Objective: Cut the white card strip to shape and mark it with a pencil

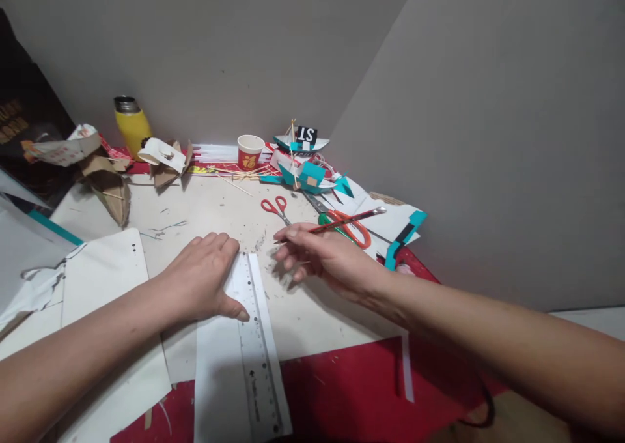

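Note:
A clear plastic ruler lies lengthwise along a strip of white paper. My left hand presses both down at their far end, fingers bent together and thumb spread onto the ruler. To the right, my right hand is raised above the table, apart from the paper. A dark red and black pencil is pinched between its thumb and forefinger, silver end pointing right. Just beyond that hand lie small red-handled scissors and larger orange-handled scissors, partly hidden by the pencil and hand.
Cardboard boat shapes, a yellow bottle, a red paper cup and teal paper boats line the table's back. Thin sticks lie near the cup. White card is at left; red sheeting covers the front edge.

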A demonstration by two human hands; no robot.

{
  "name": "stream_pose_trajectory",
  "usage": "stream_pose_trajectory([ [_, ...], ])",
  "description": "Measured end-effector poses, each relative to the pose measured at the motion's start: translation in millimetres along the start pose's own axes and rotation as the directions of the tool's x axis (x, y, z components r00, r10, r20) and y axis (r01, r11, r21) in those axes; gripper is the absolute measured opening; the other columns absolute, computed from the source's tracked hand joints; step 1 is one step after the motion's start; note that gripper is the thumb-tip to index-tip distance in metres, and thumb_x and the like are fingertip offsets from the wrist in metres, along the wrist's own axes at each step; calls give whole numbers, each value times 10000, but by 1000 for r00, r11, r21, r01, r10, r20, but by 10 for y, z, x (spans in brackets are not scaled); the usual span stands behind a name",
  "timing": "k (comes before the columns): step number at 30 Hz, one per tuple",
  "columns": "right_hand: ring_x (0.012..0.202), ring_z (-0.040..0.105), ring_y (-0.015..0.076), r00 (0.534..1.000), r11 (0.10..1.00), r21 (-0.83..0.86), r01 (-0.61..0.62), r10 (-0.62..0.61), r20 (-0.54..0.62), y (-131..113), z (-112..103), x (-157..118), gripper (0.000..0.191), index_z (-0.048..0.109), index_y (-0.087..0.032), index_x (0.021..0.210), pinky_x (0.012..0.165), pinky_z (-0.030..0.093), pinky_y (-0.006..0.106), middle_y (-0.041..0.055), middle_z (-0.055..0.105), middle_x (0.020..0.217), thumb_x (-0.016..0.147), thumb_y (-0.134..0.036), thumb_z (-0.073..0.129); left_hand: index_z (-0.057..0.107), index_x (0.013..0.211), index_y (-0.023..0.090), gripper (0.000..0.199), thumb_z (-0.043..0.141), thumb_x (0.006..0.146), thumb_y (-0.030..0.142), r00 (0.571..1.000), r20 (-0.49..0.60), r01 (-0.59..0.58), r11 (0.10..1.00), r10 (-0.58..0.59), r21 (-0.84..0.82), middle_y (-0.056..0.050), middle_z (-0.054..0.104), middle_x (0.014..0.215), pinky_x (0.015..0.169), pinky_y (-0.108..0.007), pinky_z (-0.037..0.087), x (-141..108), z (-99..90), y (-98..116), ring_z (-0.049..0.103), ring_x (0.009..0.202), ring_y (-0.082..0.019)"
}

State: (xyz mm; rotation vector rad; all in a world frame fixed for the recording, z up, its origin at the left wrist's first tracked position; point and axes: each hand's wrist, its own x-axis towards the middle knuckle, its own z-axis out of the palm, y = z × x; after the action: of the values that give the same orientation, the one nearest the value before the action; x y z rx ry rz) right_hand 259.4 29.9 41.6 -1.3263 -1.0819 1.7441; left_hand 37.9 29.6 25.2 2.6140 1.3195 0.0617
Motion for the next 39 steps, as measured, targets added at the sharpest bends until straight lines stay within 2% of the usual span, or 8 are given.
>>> stream_pose_trajectory([
  [6, 640, 614, 125, 985, 981, -153, 122, -101, 138, 228, 127, -219, 219, 597, -170, 981, 560, 499, 236, 34, 668, 779, 842, -328, 654, 545, 966, 188, 514, 764, 619, 498, 994, -66, 71, 977, -86, -202, -92, 637, 930, 719, -384, 439, -13, -65, -27, 571, 859, -287],
  [15, 749, 616, 161, 953, 864, -401, 304, -276, 129, 398, 148, -302, 286, 570, -164, 1060, 650, 518, 297, 70, 661, 917, 833, -329, 627, 427, 670, 232, 250, 509, 862, 369, 881, -264, 93, 691, -393, -717, 76, 462, 528, 494, -239, 359, 39, -111, -110, 449, 492, -119],
  [21, 1002, 639, 276, 640, 171, -731, 661, -637, 429, 390, 57, -329, 473, 468, -140, 1261, 835, 557, 425, 177, 649, 1127, 854, -294, 654, 437, 695, 225, 229, 579, 847, 321, 713, -299, 15, 441, -634, -898, 79, 551, 453, 484, -191, 414, -8, -209, 15, 523, 431, -96],
  [25, 973, 671, 274, 499, -85, -745, 662, -691, 522, 283, -66, -276, 344, 498, -121, 1253, 808, 579, 413, 186, 685, 1073, 919, -194, 540, 471, 676, 212, 228, 598, 823, 331, 747, -173, -7, 253, -641, -967, 64, 587, 499, 523, -227, 485, -22, -296, 81, 598, 462, -119],
  [28, 985, 676, 268, 490, -106, -760, 641, -706, 511, 173, -224, -241, 336, 520, -131, 1261, 816, 579, 408, 176, 694, 1084, 929, -181, 540, 508, 742, 216, 246, 494, 876, 423, 818, -163, 140, 465, -551, -874, 16, 654, 679, 565, -289, 508, -80, -382, 29, 657, 562, -169],
  [31, 1015, 667, 257, 497, -83, -776, 625, -725, 477, 103, -407, -230, 338, 535, -146, 1260, 851, 565, 399, 157, 695, 1100, 926, -183, 565, 594, 929, 207, 310, 458, 874, 480, 893, -139, 350, 854, -428, -385, -90, 715, 887, 644, -392, 490, -210, -393, -72, 680, 714, -277],
  [34, 1052, 646, 252, 512, -90, -778, 622, -705, 490, 116, -549, -242, 344, 538, -166, 1264, 890, 540, 408, 145, 687, 1138, 923, -175, 578, 633, 1000, 160, 339, 485, 842, 421, 922, 0, 385, 920, -386, -75, -179, 715, 953, 668, -453, 472, -341, -287, -149, 672, 806, -372],
  [39, 989, 625, 236, 540, -46, -726, 686, -637, 550, 243, -602, -284, 354, 528, -180, 1271, 844, 524, 401, 118, 691, 1084, 920, -152, 568, 657, 981, 173, 268, 474, 848, 317, 941, 45, 338, 928, -335, -155, -137, 734, 956, 720, -396, 494, -334, -82, -140, 677, 848, -305],
])
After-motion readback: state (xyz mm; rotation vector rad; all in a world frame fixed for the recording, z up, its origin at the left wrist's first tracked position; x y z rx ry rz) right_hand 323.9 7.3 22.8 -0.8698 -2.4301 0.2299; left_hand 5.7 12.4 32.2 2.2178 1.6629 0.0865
